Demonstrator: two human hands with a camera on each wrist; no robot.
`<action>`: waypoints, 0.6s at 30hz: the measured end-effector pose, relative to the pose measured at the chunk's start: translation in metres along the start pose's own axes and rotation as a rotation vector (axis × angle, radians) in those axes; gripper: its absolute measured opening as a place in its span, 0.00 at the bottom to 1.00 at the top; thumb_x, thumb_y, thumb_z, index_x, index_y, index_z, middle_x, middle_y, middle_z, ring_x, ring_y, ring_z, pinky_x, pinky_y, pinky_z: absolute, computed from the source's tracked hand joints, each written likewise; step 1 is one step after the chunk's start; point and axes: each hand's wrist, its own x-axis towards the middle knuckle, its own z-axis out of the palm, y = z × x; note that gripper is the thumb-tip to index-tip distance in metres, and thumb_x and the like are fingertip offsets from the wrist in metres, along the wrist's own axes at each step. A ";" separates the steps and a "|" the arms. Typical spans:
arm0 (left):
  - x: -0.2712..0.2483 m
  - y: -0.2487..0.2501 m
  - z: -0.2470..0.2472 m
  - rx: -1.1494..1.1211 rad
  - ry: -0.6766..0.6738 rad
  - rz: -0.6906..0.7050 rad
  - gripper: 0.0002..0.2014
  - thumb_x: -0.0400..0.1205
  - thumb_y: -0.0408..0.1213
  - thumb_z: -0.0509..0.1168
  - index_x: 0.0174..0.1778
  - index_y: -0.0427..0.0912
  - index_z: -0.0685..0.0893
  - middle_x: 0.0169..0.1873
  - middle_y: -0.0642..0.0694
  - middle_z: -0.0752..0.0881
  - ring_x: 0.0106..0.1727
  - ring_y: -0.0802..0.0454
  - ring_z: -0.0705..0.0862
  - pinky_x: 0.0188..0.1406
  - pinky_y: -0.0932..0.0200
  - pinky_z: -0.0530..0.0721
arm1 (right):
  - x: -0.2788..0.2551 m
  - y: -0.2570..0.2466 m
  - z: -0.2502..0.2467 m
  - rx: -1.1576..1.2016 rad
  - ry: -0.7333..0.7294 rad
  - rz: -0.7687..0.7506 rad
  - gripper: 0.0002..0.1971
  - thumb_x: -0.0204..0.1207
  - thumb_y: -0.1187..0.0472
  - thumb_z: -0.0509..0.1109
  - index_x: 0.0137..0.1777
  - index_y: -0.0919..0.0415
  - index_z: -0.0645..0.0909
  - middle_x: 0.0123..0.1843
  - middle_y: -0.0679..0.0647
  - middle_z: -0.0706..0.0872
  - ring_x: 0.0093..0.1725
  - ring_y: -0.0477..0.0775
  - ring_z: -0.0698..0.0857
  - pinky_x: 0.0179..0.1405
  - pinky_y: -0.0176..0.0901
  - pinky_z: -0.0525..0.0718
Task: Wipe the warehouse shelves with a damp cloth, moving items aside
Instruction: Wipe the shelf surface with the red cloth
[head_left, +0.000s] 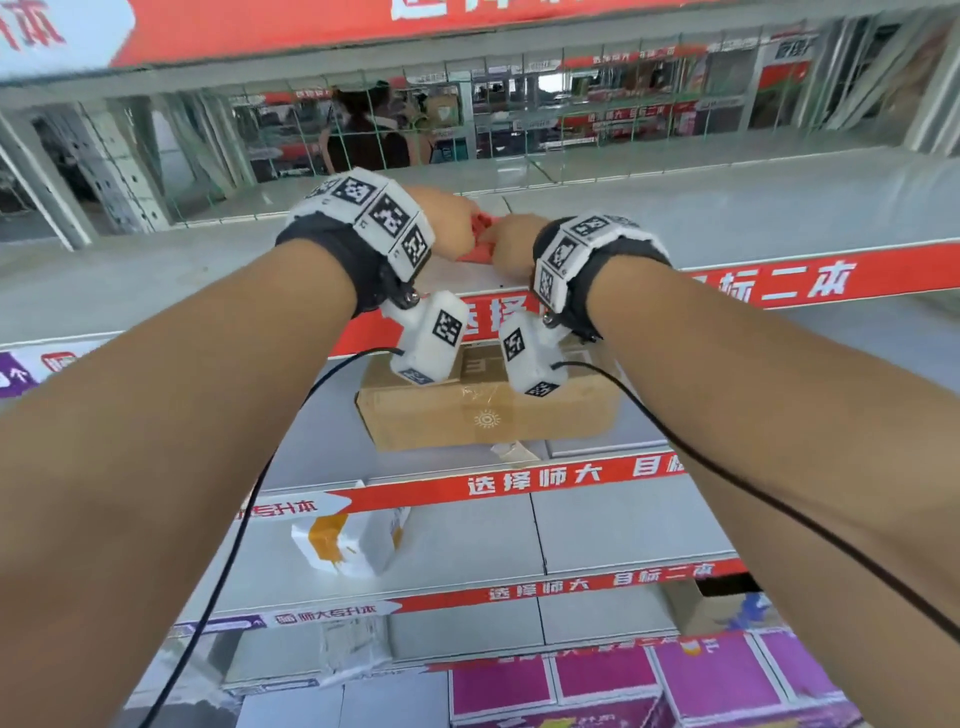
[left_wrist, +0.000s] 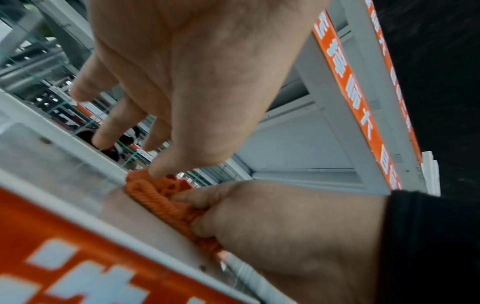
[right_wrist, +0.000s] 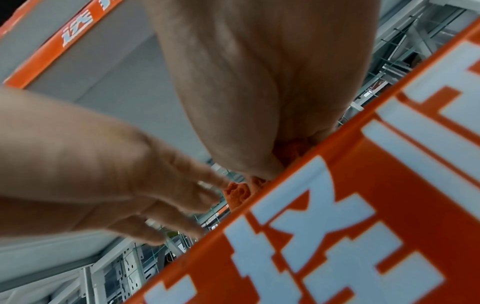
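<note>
An orange cloth (head_left: 480, 241) lies bunched on the grey upper shelf (head_left: 156, 270), just behind its red front strip (head_left: 779, 280). My right hand (head_left: 511, 244) grips the cloth (left_wrist: 161, 197), fingers curled round it (right_wrist: 236, 193). My left hand (head_left: 447, 218) is beside it on the left, fingers spread and fairly straight. In the left wrist view one fingertip (left_wrist: 161, 170) of the left hand touches the top of the cloth. The right hand (left_wrist: 259, 216) presses the cloth against the shelf edge. Most of the cloth is hidden under the right hand (right_wrist: 246, 102).
A cardboard box (head_left: 488, 410) sits on the shelf below, a white and orange package (head_left: 353, 540) one shelf lower. Purple boxes (head_left: 623, 675) stand near the bottom. Green wire mesh (head_left: 545, 130) closes the shelf's back; a person (head_left: 363, 135) stands behind it.
</note>
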 end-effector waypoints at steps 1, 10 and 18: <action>0.004 0.005 -0.002 -0.022 -0.003 0.042 0.20 0.85 0.31 0.55 0.74 0.34 0.70 0.69 0.38 0.77 0.59 0.44 0.77 0.60 0.51 0.74 | 0.000 0.001 -0.001 0.026 -0.014 0.012 0.20 0.83 0.61 0.59 0.74 0.63 0.72 0.73 0.61 0.76 0.72 0.62 0.76 0.71 0.52 0.73; 0.038 0.020 -0.023 -0.247 -0.174 0.056 0.13 0.86 0.36 0.56 0.61 0.32 0.78 0.53 0.37 0.85 0.52 0.41 0.86 0.52 0.53 0.88 | 0.006 0.032 -0.020 0.309 0.028 0.077 0.10 0.76 0.64 0.65 0.51 0.67 0.84 0.53 0.63 0.86 0.52 0.59 0.83 0.56 0.46 0.83; 0.057 0.014 -0.023 0.050 -0.262 0.131 0.08 0.84 0.40 0.61 0.49 0.38 0.77 0.44 0.41 0.80 0.44 0.46 0.76 0.46 0.55 0.74 | 0.018 0.045 -0.038 0.292 0.323 0.381 0.15 0.79 0.62 0.65 0.63 0.68 0.80 0.66 0.61 0.83 0.66 0.58 0.81 0.53 0.42 0.80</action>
